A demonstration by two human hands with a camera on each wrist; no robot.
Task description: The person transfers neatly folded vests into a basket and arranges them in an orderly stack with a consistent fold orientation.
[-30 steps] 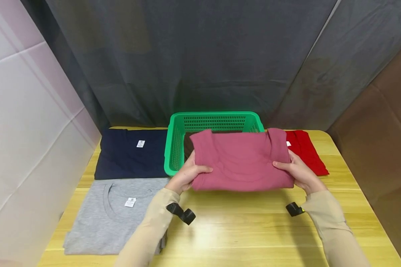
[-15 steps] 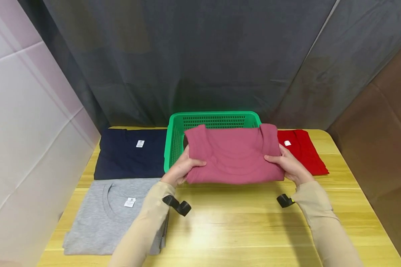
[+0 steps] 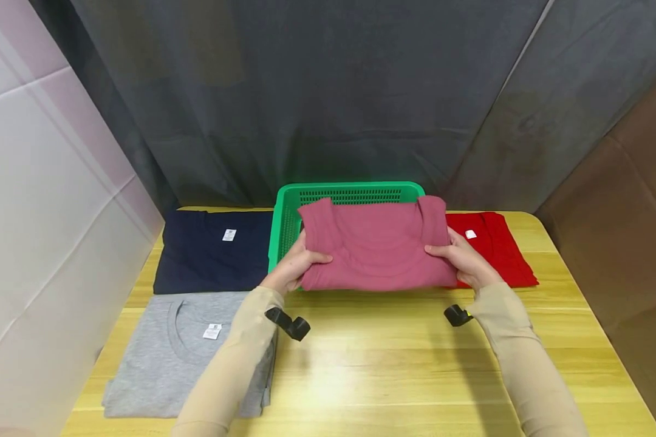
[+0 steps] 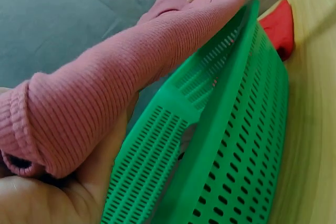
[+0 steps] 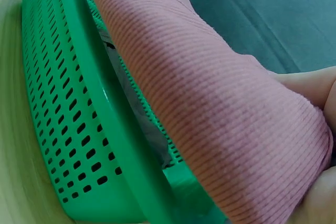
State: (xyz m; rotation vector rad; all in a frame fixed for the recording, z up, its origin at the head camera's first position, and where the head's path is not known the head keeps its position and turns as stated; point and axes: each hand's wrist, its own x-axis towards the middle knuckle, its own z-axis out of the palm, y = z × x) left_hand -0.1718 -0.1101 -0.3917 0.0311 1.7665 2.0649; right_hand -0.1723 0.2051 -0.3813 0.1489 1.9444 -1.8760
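A folded dusty-pink shirt is held out flat over the green plastic basket, covering most of it in the head view. My left hand grips its left side, thumb on top and fingers underneath. On the opposite side my right hand grips it the same way. Both wrist views show the shirt's ribbed front fold above the basket's near rim. Part of a dark folded cloth shows inside the basket.
A navy folded shirt lies left of the basket, with a grey folded shirt in front of it. To the right lies a red folded shirt. A dark curtain hangs behind the wooden table.
Both hands have carried the pink shirt forward and slightly left, farther over the basket. More of the red shirt now shows. The navy and grey shirts have stayed put.
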